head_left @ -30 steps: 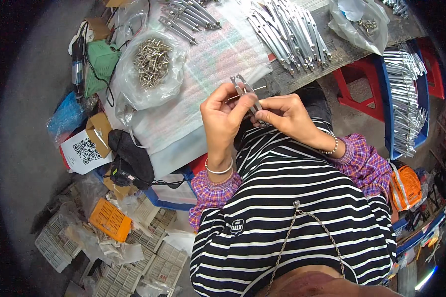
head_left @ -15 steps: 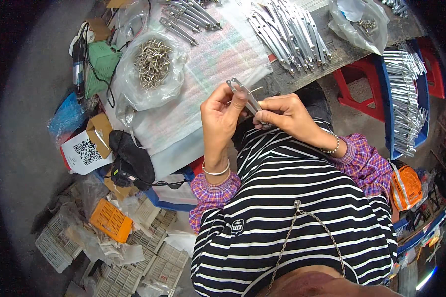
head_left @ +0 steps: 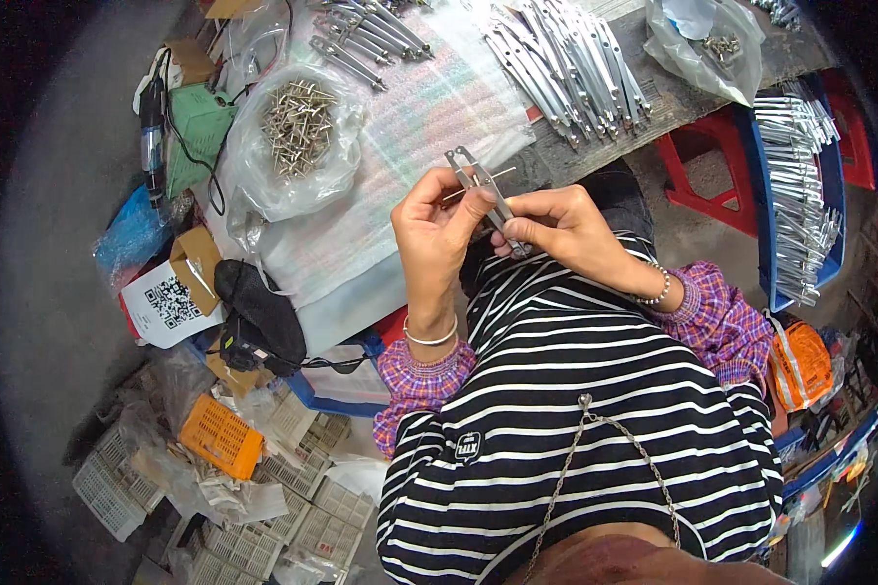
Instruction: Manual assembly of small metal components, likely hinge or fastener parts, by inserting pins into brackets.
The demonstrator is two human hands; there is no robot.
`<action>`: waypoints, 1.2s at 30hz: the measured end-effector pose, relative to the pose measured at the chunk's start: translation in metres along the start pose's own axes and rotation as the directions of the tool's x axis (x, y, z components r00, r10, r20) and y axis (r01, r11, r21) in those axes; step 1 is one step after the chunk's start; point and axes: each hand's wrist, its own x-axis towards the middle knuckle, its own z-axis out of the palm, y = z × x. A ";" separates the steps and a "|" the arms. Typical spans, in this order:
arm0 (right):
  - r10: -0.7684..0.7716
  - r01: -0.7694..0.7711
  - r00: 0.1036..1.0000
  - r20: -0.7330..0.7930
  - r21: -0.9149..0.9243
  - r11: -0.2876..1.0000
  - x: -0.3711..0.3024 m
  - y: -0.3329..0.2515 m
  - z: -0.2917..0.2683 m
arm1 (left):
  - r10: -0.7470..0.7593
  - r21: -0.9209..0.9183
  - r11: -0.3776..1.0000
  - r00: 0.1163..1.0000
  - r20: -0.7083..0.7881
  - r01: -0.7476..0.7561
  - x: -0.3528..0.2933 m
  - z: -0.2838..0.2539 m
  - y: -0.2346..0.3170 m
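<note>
We hold the two-armed metal piece (head_left: 500, 208) slantwise, the left hand (head_left: 432, 222) pinching its upper part and the right hand (head_left: 568, 230) gripping its lower end. A thin pin (head_left: 504, 174) projects beside it, so we judge it partly fitted; seating is unclear. Beyond the left hand, loose pins (head_left: 299, 122) lie unused; we cannot tell whether the metal bars (head_left: 580, 73) ahead of the right hand are finished.

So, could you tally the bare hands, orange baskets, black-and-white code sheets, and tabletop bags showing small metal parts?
Bare hands: 2 (left hand and right hand, both gripping metal strips)
Orange basket: 1
Code sheet: 1
Small-parts bags: 2 (left bag, right bag)
Total: 6
</note>
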 end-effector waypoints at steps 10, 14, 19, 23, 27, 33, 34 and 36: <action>-0.198 0.175 0.979 -0.053 -0.287 0.942 0.000 -0.009 -0.005 | 0.016 0.318 0.948 1.000 0.018 -0.020 0.001 -0.002 0.017; -0.220 0.208 0.975 -0.030 -0.219 0.953 0.000 -0.008 -0.013 | -0.014 0.146 0.989 1.000 0.028 0.010 0.002 0.001 0.005; -0.115 0.111 0.993 -0.028 -0.116 0.987 -0.004 -0.030 -0.028 | 0.096 -0.069 0.993 0.993 0.069 -0.091 0.003 -0.003 -0.008; -0.152 0.115 0.974 -0.171 -0.207 0.972 -0.014 -0.095 -0.090 | 0.037 -0.014 0.999 0.978 0.203 -0.034 0.004 -0.005 -0.002; -0.528 0.254 0.759 -0.380 -0.575 0.778 -0.003 -0.156 -0.179 | -0.010 0.077 0.997 0.980 0.200 -0.006 0.000 -0.010 -0.007; -0.603 0.101 0.526 -0.600 -0.660 0.745 0.061 -0.202 -0.351 | -0.068 0.092 0.995 0.972 0.223 0.049 -0.005 -0.010 -0.013; -0.566 -0.062 0.502 -0.655 -0.680 0.731 0.057 -0.212 -0.379 | -0.114 0.126 0.988 0.967 0.229 0.086 -0.005 -0.009 -0.013; -0.705 -0.326 0.470 -0.532 -0.846 0.422 0.065 -0.216 -0.399 | -0.109 0.108 0.990 0.970 0.217 0.087 -0.012 -0.004 -0.010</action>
